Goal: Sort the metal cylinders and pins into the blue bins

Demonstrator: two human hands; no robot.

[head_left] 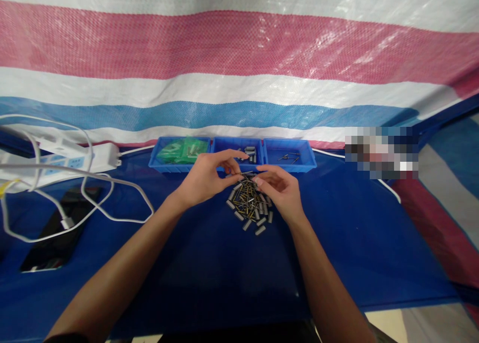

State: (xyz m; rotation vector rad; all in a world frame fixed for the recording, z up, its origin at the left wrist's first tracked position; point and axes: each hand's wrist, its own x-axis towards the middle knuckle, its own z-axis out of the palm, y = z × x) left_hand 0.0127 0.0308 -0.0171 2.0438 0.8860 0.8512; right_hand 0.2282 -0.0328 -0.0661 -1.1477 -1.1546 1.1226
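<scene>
A pile of thin brass-and-silver metal pins (pixel 247 199) lies on the blue table, mixed with short grey cylinders (pixel 261 230) around its near edge. At the pile's far left edge my left hand (pixel 205 178) pinches with thumb and a finger, its index finger stretched above. A thin dark pin seems to stick out of that pinch, but what it holds is too small to name surely. Across from it, my right hand (pixel 282 189) has thumb and fingers drawn together over the pile's far right. Whatever lies between those fingertips is hidden.
Behind the hands stands a row of blue bins: the left bin (pixel 152 159) holds a green bag, the middle one grey cylinders (pixel 250 153), the right one a few pins (pixel 290 157). At left are a power strip (pixel 75 161), white cables (pixel 130 220) and a black phone (pixel 56 243).
</scene>
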